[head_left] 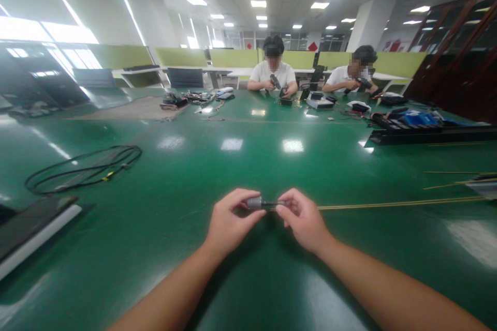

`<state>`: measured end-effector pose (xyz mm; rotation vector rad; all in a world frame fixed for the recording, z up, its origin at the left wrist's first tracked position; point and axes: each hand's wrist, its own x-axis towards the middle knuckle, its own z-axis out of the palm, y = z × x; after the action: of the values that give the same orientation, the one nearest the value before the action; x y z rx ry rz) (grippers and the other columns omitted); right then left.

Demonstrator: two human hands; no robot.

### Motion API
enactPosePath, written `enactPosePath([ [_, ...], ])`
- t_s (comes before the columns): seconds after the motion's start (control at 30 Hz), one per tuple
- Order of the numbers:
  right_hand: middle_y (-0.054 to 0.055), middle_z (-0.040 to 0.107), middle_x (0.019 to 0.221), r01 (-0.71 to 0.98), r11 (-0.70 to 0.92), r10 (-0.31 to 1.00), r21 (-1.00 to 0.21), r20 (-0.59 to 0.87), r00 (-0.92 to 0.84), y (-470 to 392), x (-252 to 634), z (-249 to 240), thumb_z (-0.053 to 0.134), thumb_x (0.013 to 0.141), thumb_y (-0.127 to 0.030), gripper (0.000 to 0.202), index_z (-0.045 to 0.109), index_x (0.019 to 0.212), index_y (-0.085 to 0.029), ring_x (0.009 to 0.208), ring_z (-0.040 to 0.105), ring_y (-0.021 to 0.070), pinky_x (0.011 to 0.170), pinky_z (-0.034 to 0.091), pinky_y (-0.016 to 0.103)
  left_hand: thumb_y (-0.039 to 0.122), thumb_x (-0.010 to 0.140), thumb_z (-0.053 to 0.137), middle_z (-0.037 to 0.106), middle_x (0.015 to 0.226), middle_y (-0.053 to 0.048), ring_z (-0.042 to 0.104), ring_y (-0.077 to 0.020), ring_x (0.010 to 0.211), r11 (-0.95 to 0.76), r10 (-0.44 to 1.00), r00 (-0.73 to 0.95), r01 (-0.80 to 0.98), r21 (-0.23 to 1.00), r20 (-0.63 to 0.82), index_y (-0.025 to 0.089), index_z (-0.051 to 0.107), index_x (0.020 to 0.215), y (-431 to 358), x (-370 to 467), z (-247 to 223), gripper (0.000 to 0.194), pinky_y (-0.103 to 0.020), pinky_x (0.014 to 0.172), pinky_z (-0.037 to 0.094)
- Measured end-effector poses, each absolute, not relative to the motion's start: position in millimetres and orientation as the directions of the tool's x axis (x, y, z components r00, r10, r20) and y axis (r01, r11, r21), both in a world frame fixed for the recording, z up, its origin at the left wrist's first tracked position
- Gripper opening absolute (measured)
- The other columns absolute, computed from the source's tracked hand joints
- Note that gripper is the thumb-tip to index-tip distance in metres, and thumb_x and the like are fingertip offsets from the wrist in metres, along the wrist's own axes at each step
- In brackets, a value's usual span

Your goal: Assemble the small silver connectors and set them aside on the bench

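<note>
Near the middle of the green table [186, 165], my left hand [233, 220] holds a short grey cylinder [254, 202] between thumb and fingers. A thin dark shaft [269, 203] runs from the cylinder toward the right. My right hand [303, 217] pinches the far end of this shaft with thumb and fingertips. Long thin brass-coloured rods [373, 205] lie on the table just right of my right hand, reaching toward the right edge.
A coiled black cable [83, 168] lies at left, above a dark flat device [34, 227]. Blue and black parts [421, 119] sit at the right. Across the table, two people [273, 70] handle tools beside scattered electronics [320, 100].
</note>
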<state>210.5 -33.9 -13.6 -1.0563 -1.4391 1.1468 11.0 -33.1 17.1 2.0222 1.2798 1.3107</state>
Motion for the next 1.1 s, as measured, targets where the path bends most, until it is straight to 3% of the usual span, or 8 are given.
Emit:
enactPosePath([
  [1.1,-0.005,0.055,0.060,0.059,0.121,0.985,-0.991,0.112,-0.133,-37.3,210.1,-8.6,0.064,0.086,-0.038,0.021,0.057,0.093,-0.019,0.047,0.046,0.0103,0.044,0.033,0.021,0.026,0.073,0.082,0.074,0.098,-0.005,0.069,-0.0196,0.087,-0.476,0.868,0.111,0.462,0.748,0.484,0.021,0.075,0.098,-30.2,6.5,11.9,0.026,-0.027,0.073,0.056],
])
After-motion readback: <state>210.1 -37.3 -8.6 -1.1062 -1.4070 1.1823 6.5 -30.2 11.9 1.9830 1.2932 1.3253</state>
